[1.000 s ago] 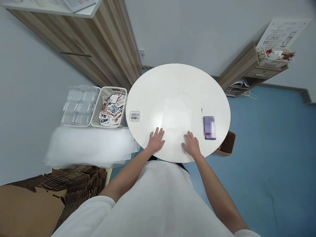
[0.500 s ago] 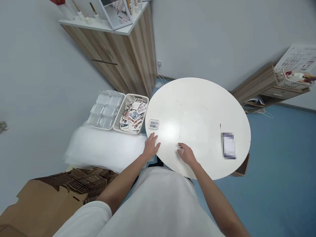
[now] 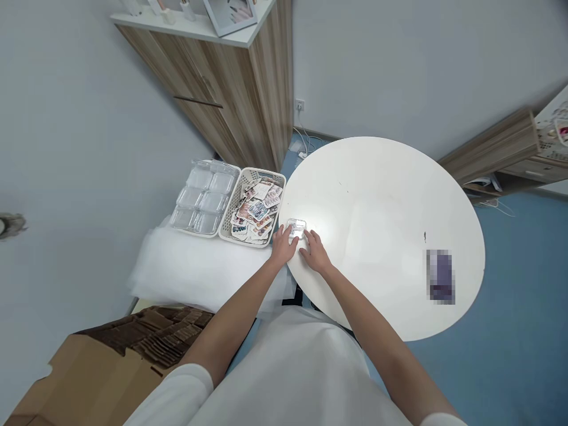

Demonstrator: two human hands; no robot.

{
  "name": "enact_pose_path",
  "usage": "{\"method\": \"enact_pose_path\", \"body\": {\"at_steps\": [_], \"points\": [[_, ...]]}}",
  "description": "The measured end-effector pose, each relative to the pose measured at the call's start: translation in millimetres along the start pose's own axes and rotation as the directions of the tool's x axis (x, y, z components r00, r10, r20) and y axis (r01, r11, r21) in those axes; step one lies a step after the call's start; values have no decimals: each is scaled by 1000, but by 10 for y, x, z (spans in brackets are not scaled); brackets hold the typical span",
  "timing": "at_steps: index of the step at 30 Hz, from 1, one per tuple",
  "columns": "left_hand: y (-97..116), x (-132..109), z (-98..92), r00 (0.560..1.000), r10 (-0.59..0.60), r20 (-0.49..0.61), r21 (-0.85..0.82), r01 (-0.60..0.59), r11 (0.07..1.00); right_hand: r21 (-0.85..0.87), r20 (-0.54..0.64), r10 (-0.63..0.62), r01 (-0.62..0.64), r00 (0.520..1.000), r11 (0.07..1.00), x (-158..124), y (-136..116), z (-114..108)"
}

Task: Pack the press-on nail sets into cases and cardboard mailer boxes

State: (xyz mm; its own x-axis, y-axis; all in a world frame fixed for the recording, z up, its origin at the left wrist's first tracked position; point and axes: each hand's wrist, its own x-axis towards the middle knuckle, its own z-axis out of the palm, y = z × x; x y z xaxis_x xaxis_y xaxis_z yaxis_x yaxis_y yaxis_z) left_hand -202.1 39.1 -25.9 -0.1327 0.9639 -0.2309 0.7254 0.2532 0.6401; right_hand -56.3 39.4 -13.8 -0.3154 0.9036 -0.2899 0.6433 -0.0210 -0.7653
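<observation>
A small clear plastic box (image 3: 297, 227) lies near the left edge of the round white table (image 3: 381, 195). My left hand (image 3: 284, 245) is at its left and lower side, the fingers along one edge and the thumb at the near corner. At the box's right edge rest the fingertips of my right hand (image 3: 316, 253), its fingers spread and the thumb apart, holding nothing. Glare blurs what lies inside the box.
Left of the table stand a basket (image 3: 225, 228) of printed cards and a tray of clear plastic boxes (image 3: 199, 198). White sheeting (image 3: 195, 266) and brown cardboard (image 3: 97, 373) lie nearer. A pixelated item (image 3: 441, 277) is on the table's right. A wooden cabinet (image 3: 231, 94) stands behind.
Both hands have moved to the small plastic box, the right one leftward across the table and the left one slightly forward. The camera view has shifted left.
</observation>
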Motion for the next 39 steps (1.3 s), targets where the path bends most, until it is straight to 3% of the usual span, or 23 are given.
{"method": "enact_pose_path", "body": {"at_steps": [3, 8, 16, 22, 28, 34, 39], "points": [[-4, 36, -6, 1000, 9, -1, 7, -9, 1000, 4, -30, 19, -19, 999, 1000, 97, 10, 34], [19, 37, 6, 1000, 8, -1, -56, -8, 998, 150, -37, 60, -54, 997, 987, 158, 11, 106], [118, -49, 98, 998, 63, -15, -128, -65, 990, 230, -128, 105, -73, 986, 970, 18, 79, 62], [354, -223, 227, 979, 197, 58, -190, -183, 965, 148, -258, 72, -35, 964, 988, -359, 256, -258], [704, -574, 545, 942, 302, 148, -202, -270, 942, 126, -355, 122, -82, 927, 989, -907, 521, -576], [1071, -891, 922, 910, 332, 247, -207, -285, 936, 130, -346, 155, -116, 925, 985, -1406, 934, -870], [1237, -1055, 1171, 881, 347, 322, -212, -291, 933, 159, -305, 174, -130, 936, 979, -1680, 1244, -1047]]}}
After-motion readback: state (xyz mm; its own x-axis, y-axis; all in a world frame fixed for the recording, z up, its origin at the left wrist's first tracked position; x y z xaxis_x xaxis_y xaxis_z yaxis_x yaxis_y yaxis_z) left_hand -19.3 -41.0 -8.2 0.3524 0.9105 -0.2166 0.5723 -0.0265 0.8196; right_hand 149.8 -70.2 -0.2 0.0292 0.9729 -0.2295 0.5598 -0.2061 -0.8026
